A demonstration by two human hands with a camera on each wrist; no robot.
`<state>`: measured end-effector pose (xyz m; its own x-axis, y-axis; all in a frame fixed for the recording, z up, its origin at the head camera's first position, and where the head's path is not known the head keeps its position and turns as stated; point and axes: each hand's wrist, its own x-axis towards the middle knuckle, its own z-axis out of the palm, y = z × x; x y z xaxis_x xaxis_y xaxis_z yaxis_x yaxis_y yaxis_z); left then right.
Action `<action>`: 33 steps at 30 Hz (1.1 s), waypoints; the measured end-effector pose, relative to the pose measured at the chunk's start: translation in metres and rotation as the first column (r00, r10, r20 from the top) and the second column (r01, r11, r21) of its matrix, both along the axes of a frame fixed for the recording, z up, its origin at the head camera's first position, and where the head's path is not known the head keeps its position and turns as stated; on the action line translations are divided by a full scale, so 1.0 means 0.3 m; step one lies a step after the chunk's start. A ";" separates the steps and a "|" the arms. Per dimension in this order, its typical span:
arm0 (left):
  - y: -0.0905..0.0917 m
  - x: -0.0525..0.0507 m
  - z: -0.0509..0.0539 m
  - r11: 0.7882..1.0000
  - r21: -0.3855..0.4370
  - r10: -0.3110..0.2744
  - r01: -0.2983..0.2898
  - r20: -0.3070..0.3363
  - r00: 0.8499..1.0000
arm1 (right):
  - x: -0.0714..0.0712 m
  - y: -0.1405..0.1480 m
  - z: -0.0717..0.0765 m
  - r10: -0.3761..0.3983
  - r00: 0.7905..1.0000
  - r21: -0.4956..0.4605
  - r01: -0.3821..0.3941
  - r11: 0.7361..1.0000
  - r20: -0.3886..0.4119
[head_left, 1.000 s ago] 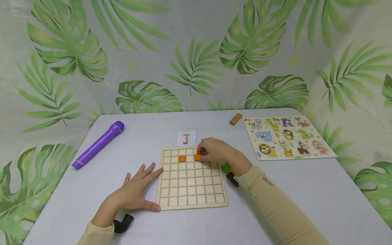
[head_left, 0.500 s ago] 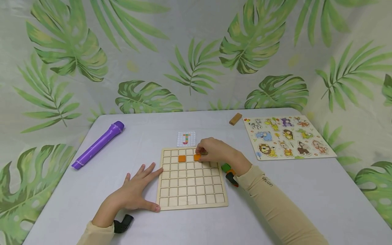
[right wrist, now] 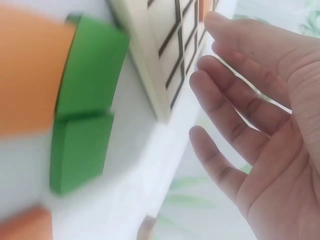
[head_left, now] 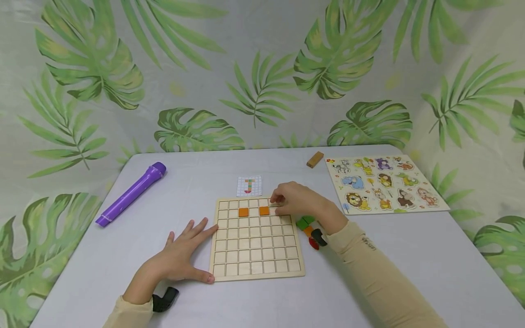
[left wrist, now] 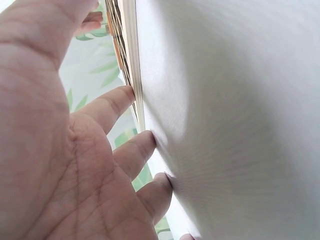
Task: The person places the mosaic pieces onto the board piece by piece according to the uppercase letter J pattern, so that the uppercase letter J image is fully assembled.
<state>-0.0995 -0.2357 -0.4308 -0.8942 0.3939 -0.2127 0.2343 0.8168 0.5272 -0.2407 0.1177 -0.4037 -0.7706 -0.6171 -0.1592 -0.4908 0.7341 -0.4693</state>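
Note:
A square wooden grid board lies on the table, with one orange square tile and a second orange tile in the same row, a cell between them. My left hand has its fingers spread, thumb and index finger touching the board's left edge. Over the board's upper right corner hovers my right hand, fingers loosely bent; the right wrist view has nothing between them. Beside the board's right edge lie green tiles, an orange tile and a red rounded piece, partly covered by the wrist strap.
Behind the board lies a small card printed with a coloured J on a grid. A purple tube-shaped microphone is at the left. At the back right are a small wooden block and an animal puzzle board.
My right hand has let go of the second orange tile and moved a little to the right, leaving it on the board. The left hand has stayed put.

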 end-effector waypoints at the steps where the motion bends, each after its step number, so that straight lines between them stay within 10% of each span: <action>1: 0.000 0.000 0.000 1.000 0.000 0.000 0.000 0.000 1.000 | 0.001 0.010 0.002 -0.012 1.000 -0.004 0.012 1.000 0.008; 33: 0.004 0.001 0.004 1.000 0.001 0.001 -0.001 0.001 1.000 | 0.080 0.304 -0.024 -0.090 0.991 -0.088 0.099 0.991 0.096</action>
<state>-0.0992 -0.2344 -0.4296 -0.8942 0.3937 -0.2129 0.2335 0.8161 0.5286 -0.2168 0.2088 -0.4109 -0.8108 -0.5578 -0.1774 -0.3733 0.7262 -0.5773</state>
